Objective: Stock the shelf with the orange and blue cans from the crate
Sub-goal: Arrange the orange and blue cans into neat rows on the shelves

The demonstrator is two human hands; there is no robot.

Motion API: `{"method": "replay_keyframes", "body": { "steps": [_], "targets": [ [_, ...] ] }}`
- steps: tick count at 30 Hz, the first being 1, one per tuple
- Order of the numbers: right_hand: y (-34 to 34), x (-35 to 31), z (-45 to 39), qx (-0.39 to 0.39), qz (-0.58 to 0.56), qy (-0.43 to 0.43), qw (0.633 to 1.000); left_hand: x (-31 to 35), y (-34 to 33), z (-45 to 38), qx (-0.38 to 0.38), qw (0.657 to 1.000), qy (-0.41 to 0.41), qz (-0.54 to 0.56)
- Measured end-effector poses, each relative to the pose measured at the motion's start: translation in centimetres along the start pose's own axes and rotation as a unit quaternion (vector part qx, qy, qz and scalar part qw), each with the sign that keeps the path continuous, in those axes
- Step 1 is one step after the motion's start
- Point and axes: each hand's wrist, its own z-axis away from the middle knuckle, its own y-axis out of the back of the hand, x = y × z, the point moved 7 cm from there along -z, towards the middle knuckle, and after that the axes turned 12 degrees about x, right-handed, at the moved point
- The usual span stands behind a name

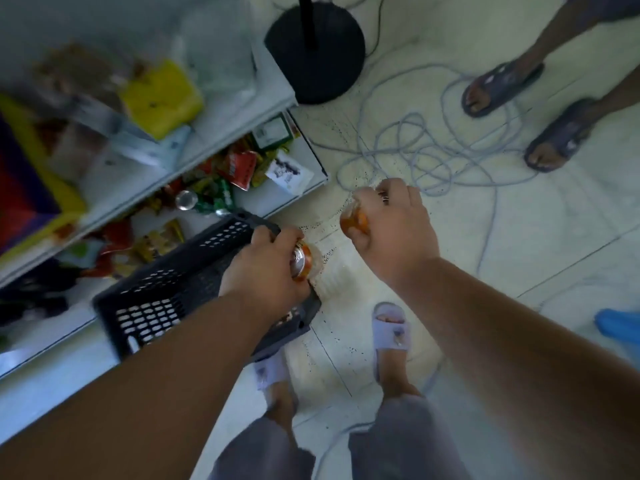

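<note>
My left hand (265, 266) is closed around an orange can (302, 259), held above the right end of the dark slatted crate (166, 299) on the floor. To the right, over the tiles, my right hand (389, 221) grips a second orange can (354, 220). The white shelf (207, 147) rises at the left. Its lower level holds snack packets and one upright can (186, 199) seen from the top. The inside of the crate is mostly hidden by my left arm.
A black round stand base (315, 50) sits behind the shelf corner. Loose grey cable (433, 150) coils over the tiled floor. Another person's sandalled feet (526, 112) stand at the far right. My own feet in slippers (391, 327) are below the hands.
</note>
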Motion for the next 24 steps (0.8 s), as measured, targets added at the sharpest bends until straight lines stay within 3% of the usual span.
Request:
{"method": "replay_keyframes", "body": {
  "steps": [6,10,16,24],
  "targets": [
    [21.1,-9.7,-3.0,0.017,-0.001,0.122,0.992,3.2,15.7,7.8,0.087,0.993,0.044,0.061],
    [29.6,-15.5,-3.3,0.008,0.004,0.195,0.981,2.9,23.5,12.2,0.148,0.983,0.049,0.096],
    [35.5,-24.9,-4.0,-0.019,0.043,0.283,0.958,-2.2,31.6,16.5,0.213,0.97,0.07,0.091],
    [39.3,-34.6,-7.4,0.041,-0.011,0.271,0.962,-10.7,40.7,17.4,0.309,0.937,0.082,0.143]
  ]
}}
